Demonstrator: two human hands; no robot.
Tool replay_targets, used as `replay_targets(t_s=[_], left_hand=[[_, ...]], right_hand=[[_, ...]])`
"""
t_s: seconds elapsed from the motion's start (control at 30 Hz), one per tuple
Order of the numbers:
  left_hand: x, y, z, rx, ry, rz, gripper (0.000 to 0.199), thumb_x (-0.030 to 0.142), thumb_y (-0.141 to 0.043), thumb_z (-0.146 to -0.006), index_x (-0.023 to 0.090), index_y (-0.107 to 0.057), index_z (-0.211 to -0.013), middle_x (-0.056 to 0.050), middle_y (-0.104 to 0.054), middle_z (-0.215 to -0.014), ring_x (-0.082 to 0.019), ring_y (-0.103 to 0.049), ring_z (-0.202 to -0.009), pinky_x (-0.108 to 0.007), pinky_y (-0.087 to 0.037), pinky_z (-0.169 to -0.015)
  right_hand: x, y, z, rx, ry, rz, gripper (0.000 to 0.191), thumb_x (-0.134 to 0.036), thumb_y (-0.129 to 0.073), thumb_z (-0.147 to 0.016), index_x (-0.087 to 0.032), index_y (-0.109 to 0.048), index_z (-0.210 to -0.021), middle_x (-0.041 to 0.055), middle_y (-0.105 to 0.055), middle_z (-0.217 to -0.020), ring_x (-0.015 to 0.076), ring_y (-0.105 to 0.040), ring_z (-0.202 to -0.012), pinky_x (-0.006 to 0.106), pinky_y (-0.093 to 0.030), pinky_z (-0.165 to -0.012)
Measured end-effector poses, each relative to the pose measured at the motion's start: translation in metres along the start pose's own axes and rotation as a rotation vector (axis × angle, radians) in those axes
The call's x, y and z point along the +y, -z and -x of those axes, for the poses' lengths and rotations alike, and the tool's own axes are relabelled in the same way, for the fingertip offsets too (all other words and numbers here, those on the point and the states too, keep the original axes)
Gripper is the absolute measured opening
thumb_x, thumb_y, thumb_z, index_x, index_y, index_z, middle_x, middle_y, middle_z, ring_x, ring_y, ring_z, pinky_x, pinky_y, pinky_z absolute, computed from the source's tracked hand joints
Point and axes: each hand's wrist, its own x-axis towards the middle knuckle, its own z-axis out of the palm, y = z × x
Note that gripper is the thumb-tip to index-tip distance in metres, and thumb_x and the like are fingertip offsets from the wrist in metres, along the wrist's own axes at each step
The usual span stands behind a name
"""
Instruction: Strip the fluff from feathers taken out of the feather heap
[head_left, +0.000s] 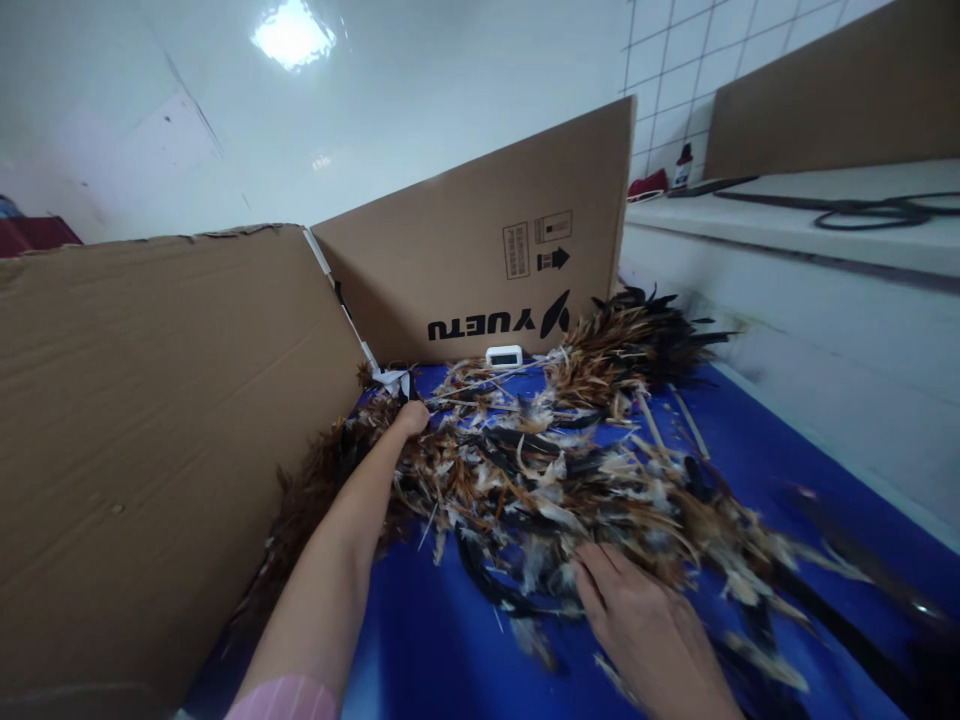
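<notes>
Both the left hand (413,417) and the right hand (637,605) were right in the feathers, so bear with me on the details. A messy feather pile (517,475), mixed brown, black and cream, was spread over the blue tabletop (435,630). From the right hand it ran from about 10 o'clock round to 2, with the fingers down on its near edge. Those fingertips were buried and kinda blurry, so no clue whether they were pinching anything.

Left hand was farther out, and the same pile sat at its 3 to 5 o'clock. Its fingers looked curled in, but they were mostly hidden, so I couldn't tell if it was gripping the dark strip (412,385) just past it at 12. More brown feathers (319,475) ran off toward its 8 o'clock, along the plain cardboard panel (150,430).

A bushy feather bundle (622,350), brown going to black, lay well off at the right hand's 12. Little white device (504,357) with a small screen was at the left hand's 2, by the YUETU-printed cardboard panel (465,250), lettering upside down.
</notes>
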Motion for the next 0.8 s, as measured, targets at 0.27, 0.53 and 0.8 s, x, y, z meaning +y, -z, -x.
replay_targets(t_s=[0.27, 0.53, 0.8], left_hand=[[-0.016, 0.016, 0.017, 0.062, -0.02, 0.185, 0.032, 0.032, -0.051, -0.087, 0.015, -0.053, -0.114, -0.009, -0.055, -0.115, -0.021, -0.056, -0.097, -0.04, -0.049, -0.081], [-0.037, 0.026, 0.027, 0.251, -0.052, 0.396, 0.019, 0.027, -0.058, -0.081, 0.013, -0.064, -0.092, -0.006, -0.064, -0.089, -0.018, -0.06, -0.083, -0.033, -0.048, -0.077], [-0.05, 0.035, 0.042, 0.371, -0.113, 0.615, 0.018, 0.026, -0.066, -0.069, 0.013, -0.066, -0.081, -0.004, -0.066, -0.07, -0.013, -0.06, -0.064, -0.025, -0.047, -0.064]], right_hand=[[-0.002, 0.005, -0.002, -0.045, 0.005, -0.021, 0.03, -0.018, -0.031, -0.091, -0.021, -0.058, -0.077, 0.0016, -0.062, -0.068, 0.0133, -0.058, -0.055, 0.025, -0.04, -0.054], [0.001, -0.002, 0.0, -0.039, -0.014, 0.001, 0.025, -0.024, -0.034, -0.089, -0.022, -0.057, -0.078, 0.0007, -0.063, -0.071, 0.0142, -0.06, -0.056, 0.027, -0.038, -0.054], [0.001, -0.001, -0.002, -0.005, 0.008, 0.03, 0.029, -0.027, -0.031, -0.09, -0.021, -0.057, -0.078, 0.0011, -0.063, -0.067, 0.0139, -0.06, -0.051, 0.025, -0.037, -0.048]])
